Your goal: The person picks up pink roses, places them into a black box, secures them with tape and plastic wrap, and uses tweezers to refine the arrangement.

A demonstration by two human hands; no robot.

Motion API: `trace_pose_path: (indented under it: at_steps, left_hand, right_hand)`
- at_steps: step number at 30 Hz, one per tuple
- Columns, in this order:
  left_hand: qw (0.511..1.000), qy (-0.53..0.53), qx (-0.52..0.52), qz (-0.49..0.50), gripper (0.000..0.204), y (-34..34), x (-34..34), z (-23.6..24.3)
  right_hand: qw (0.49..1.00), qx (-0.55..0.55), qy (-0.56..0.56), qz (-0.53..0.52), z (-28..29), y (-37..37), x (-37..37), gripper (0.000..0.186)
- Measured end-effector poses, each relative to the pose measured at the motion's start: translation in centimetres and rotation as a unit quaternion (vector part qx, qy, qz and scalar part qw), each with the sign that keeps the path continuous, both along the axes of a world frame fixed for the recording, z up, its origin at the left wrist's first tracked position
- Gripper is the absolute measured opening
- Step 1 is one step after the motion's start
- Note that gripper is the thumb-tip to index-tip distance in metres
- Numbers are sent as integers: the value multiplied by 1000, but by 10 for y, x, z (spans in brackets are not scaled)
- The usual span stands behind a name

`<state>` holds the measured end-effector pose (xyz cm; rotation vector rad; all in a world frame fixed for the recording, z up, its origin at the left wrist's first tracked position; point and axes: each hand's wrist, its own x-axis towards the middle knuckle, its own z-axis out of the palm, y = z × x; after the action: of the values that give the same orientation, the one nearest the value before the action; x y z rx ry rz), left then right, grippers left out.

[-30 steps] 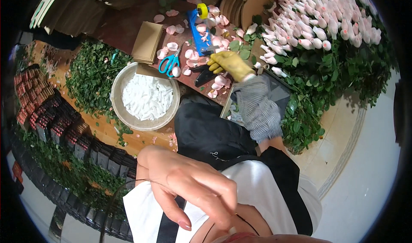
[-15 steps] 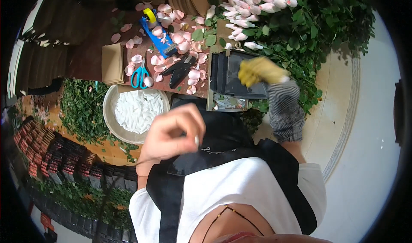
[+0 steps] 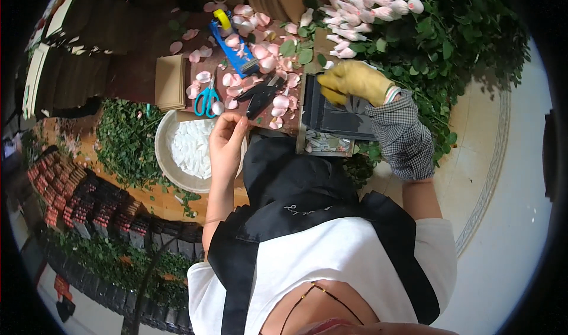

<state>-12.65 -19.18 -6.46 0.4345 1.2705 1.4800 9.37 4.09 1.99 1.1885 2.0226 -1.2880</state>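
My left hand point(image 3: 226, 143) is bare and raised over the rim of a round pale basin point(image 3: 163, 168) full of white foam-like pieces point(image 3: 190, 149). Its thumb and forefinger are pinched together; what is between them, if anything, is too small to make out. Above the pinch lies a black stapler point(image 3: 262, 95). My right hand point(image 3: 355, 82), in a yellow glove and a checked sleeve cover, hangs over a dark shallow tray point(image 3: 343, 121). Its fingers are curled, and their grip is partly hidden. Beyond it lie pink roses in white netting point(image 3: 378, 4).
Loose pink petals point(image 3: 269, 63) cover the dark red table around a blue tape dispenser point(image 3: 234, 50) and teal scissors point(image 3: 207, 100). Brown cardboard sheets point(image 3: 170, 82) lie left of them. Leafy stems point(image 3: 127, 140) and stacked wrapped rose bundles point(image 3: 65, 187) stand on the left.
My left hand has moved up and away from my chest toward the table's front edge. The gloved right hand has shifted slightly up, closer to the netted roses. The view has moved a little.
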Motion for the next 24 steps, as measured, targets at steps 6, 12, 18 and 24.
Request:
trace_pose_path:
  at_steps: [6,12,18,24]
  left_hand:
    - [999,7,-15,-28,10,26,1,-38]
    - [997,10,-54,-49,27,50,-26,-77]
    - [979,-68,-36,-187,38,100,-27,-86]
    - [979,154,-74,-109,27,125,-7,-125]
  right_hand:
    - [895,119,318,-290,-116,19,-129,45]
    - [883,46,396,-246,-60,-8,-117,36]
    - [841,-265,298,-366,-103,-156,-12,37]
    - [865,-132,383,-296,-123,-148,-55,26]
